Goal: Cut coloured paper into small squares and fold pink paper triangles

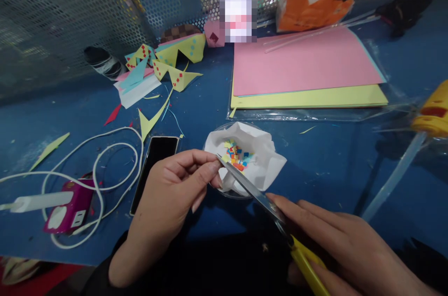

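Note:
My right hand (325, 230) grips a pair of scissors (252, 188) with yellow handles. The metal blades point up and left, almost together, with their tips beside my left fingertips. My left hand (175, 188) is pinched closed at the near left rim of a bowl; what lies between its fingers is too small to make out. White paper (269, 160) lines this clear round bowl. Inside it lie many tiny cut paper bits (236, 153) in red, yellow, blue and orange.
Pink and yellow paper sheets (301, 67) lie behind the bowl. Folded, notched paper pieces (178, 74) and scraps sit at the back left. A phone (157, 156), white cable (136, 146) and magenta box (70, 207) are left. A yellow glue gun (434, 111) is right, an orange packet (315, 4) behind.

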### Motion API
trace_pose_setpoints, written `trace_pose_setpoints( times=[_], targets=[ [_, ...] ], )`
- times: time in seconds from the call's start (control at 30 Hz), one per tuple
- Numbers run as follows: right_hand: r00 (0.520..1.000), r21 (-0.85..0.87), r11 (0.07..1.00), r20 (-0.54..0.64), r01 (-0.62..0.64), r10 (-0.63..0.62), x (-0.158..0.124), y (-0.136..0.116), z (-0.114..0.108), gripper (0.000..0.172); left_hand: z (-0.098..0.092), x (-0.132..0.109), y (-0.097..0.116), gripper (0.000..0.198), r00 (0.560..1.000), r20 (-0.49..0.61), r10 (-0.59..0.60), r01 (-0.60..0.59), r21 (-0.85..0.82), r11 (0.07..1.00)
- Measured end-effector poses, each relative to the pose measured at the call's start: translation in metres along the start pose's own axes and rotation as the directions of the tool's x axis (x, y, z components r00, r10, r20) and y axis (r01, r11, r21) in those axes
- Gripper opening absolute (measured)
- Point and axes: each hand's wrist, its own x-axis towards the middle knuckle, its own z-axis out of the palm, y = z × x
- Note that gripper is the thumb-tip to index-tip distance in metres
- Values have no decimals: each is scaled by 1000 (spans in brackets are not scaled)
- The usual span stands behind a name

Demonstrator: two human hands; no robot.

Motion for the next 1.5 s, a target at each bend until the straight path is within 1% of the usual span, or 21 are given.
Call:
trace_pose_setpoints(
  times=[0.1,0.3,0.47,0.57,0.63,0.73,0.83,0.9,1.07,1.2,1.3,1.37,1.5],
  targets=[
    [999,15,1000,30,-19,18,1,-2,-1,66,0,0,1,12,1000,-4,5,-5,2,1000],
    [1000,43,999,-5,10,-10,0,-1,0,59,-1,1,0,10,1000,15,21,-21,4,1000],
    [999,74,997,-18,29,-27,4,-1,0,54,-4,1,0,14,999,37,26,-27,27,999],
    [999,47,999,-32,24,-22,6,-2,-1,51,-4,1,0,15,999,35,15,-17,37,999],
    [1000,25,1000,-22,17,-16,7,-1,-1,49,-3,1,1,14,1000,28,13,-14,38,999],
    [1000,63,998,3,17,-17,6,0,-1,49,-2,1,1,13,1000,15,25,-25,45,999],
    [1000,111,994,17,13,-15,5,0,-2,49,-2,1,0,14,999,1,38,-38,54,998],
    [1000,125,992,23,15,-19,3,0,-2,50,-3,2,-1,14,999,16,42,-43,52,998],
    [998,155,987,66,-35,25,-1,1,-2,50,-3,3,-1,12,999,37,39,-41,46,998],
    [998,174,983,32,-54,49,-4,3,0,56,-2,3,-1,12,998,-14,63,-63,27,998],
    [998,104,993,-15,-59,61,-4,4,1,63,-2,3,-2,14,997,-29,73,-73,0,997],
    [998,84,995,-28,-44,47,-3,3,2,63,-1,3,-2,15,997,-29,75,-76,-20,997],
    [1000,100,995,-14,-23,25,-3,1,2,63,0,2,-1,13,997,-30,66,-67,-49,997]
  ],
)
